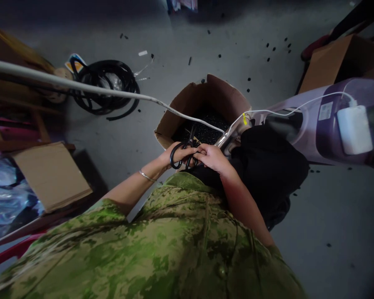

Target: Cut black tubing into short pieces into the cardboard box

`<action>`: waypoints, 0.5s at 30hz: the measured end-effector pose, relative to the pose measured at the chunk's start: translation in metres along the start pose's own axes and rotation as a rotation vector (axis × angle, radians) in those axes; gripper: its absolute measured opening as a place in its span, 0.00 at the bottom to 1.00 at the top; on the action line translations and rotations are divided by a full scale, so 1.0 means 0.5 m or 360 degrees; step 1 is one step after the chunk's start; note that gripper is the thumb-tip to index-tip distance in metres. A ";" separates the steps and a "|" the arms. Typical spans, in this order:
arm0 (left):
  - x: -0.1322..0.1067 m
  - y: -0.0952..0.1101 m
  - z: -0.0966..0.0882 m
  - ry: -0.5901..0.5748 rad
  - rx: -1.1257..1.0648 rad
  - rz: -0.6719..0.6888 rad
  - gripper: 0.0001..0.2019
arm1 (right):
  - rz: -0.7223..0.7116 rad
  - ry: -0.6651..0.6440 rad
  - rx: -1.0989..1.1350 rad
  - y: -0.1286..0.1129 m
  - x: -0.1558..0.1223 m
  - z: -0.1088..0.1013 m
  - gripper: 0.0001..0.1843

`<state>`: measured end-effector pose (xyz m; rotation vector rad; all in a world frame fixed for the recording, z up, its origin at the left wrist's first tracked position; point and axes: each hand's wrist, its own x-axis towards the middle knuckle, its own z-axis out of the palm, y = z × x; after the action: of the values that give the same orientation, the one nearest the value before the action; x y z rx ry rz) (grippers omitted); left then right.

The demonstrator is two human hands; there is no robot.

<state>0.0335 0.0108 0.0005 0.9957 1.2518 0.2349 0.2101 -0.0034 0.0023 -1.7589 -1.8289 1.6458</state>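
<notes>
Both my hands meet just in front of my lap, over the near edge of an open cardboard box [187, 97] filled with small black pieces [210, 124]. My left hand [174, 154] is closed around the looped black handles of a pair of scissors [183, 151], whose blades point toward the box. My right hand [212, 158] is closed in a pinch beside the scissors; what it pinches is too small to make out. A thin bracelet [147, 176] circles my left wrist.
A coil of black tubing [104, 85] lies on the grey floor at left. A white cable [81, 87] crosses from the left toward a purple device with a white charger [353, 128]. Cardboard boxes stand at left [51, 174] and upper right [333, 62]. Black bits dot the floor.
</notes>
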 end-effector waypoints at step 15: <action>0.011 -0.017 0.013 0.0084 -0.0313 -0.0043 0.15 | 0.0172 -0.0121 0.0106 -0.017 -0.046 -0.025 0.06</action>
<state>0.0381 0.0062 -0.0094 0.8071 1.2629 0.3581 0.2205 -0.0114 0.0262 -1.8207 -1.7152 1.8154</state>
